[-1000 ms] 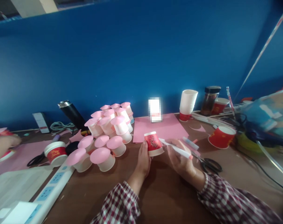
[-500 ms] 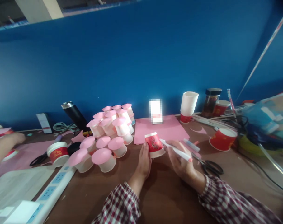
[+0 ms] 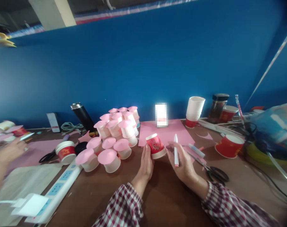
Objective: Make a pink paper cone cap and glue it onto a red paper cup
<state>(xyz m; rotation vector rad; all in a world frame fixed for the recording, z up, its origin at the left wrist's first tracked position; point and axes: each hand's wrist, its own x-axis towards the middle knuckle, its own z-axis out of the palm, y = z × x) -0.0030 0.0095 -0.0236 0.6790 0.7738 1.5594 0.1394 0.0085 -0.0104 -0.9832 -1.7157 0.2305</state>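
Co-worker's hand (image 3: 6,153): at the far left edge, over pink paper scraps, holding a thin pen-like stick; whether the fingers close fully round it cannot be told
Power strip (image 3: 54,192): white, lying aslant on the brown table (image 3: 162,201) near the left front, a white plug seated in its near end
Black scissors (image 3: 47,156): on the table just left of an upright red-and-white tub (image 3: 65,152)
Flask (image 3: 83,116): dark, steel-capped, leaning back by the blue wall (image 3: 143,69)
Pink-topped cups (image 3: 115,134): a heap of upturned white cups with pink paper discs on their bases, stacked in tiers left of centre
Left hand (image 3: 146,164): fingers together and upright, pressed flat against the left side of the red paper cup, palm turned inward
Red paper cup (image 3: 155,145): upturned and tilted, white rim low, at the near edge of the pink sheet (image 3: 167,132), between the two hands
Right hand (image 3: 182,162): closed round a white marker (image 3: 176,154), which stands nearly upright with its tip up; the forefinger reaches toward the cup's right side
Second scissors (image 3: 215,175): black-handled, on the table just right of the right hand
Open red cup (image 3: 229,146): upright, further right, well apart from the hands
White cup stack (image 3: 194,110): by the wall, beside a dark-lidded jar (image 3: 216,107)
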